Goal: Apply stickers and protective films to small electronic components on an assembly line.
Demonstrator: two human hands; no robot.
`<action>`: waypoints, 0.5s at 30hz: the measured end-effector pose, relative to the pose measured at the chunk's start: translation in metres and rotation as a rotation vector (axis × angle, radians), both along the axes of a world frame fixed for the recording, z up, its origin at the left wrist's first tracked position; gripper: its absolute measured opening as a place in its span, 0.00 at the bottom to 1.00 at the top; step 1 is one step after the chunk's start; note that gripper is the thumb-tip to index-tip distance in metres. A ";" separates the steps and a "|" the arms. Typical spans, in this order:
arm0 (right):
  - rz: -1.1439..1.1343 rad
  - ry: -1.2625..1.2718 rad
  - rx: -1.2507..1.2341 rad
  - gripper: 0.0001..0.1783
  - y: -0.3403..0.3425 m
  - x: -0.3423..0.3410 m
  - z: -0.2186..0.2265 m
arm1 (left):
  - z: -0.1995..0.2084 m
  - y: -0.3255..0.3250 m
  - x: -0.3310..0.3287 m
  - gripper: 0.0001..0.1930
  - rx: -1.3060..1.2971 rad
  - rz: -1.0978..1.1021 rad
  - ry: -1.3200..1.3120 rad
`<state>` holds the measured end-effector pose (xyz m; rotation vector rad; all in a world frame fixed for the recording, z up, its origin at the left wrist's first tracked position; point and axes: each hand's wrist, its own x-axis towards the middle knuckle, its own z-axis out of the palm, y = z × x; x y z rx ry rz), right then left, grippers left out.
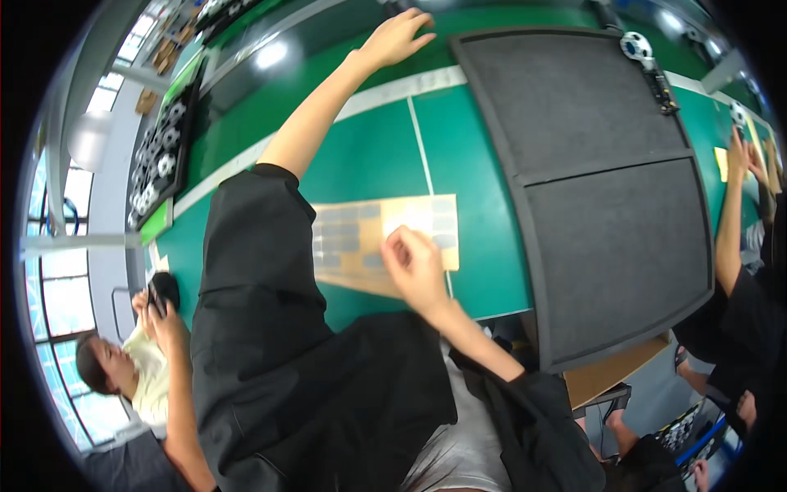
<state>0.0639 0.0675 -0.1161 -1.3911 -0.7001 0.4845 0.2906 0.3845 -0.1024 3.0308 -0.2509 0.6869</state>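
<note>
My left hand [398, 39] is stretched out far ahead over the dark green strip beyond the white line. Its fingers are apart and nothing shows in them. A dark object at the top edge, just beyond the fingertips, is too cut off to name. Nearer to me, my right hand [416, 266] is closed, thumb and fingertips pressed together, above a tan sheet of grey rectangular stickers [348, 243]. What the pinch holds, if anything, is too small to make out. The sheet lies on the green table [484, 246], partly covered by my hand.
On the right sits a large black two-part tray [619, 254]. A black-and-white ball piece with a circuit board [648, 61] rests at its far edge. Another tray [164, 156] of ball pieces stands far left. Co-workers [123, 369] work on both sides.
</note>
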 end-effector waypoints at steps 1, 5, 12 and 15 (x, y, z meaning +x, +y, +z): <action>0.019 0.017 -0.006 0.04 -0.002 -0.002 -0.002 | 0.001 -0.014 -0.009 0.12 -0.006 0.019 0.017; -0.237 -0.309 -0.073 0.04 -0.014 -0.006 -0.004 | 0.003 -0.036 -0.059 0.12 -0.136 -0.056 0.151; -0.304 -0.669 -0.520 0.20 0.003 -0.002 -0.003 | 0.045 -0.118 -0.038 0.12 -0.022 -0.138 0.233; -0.290 -0.731 -0.515 0.22 0.036 0.003 -0.017 | 0.073 -0.169 0.010 0.15 0.139 -0.175 0.227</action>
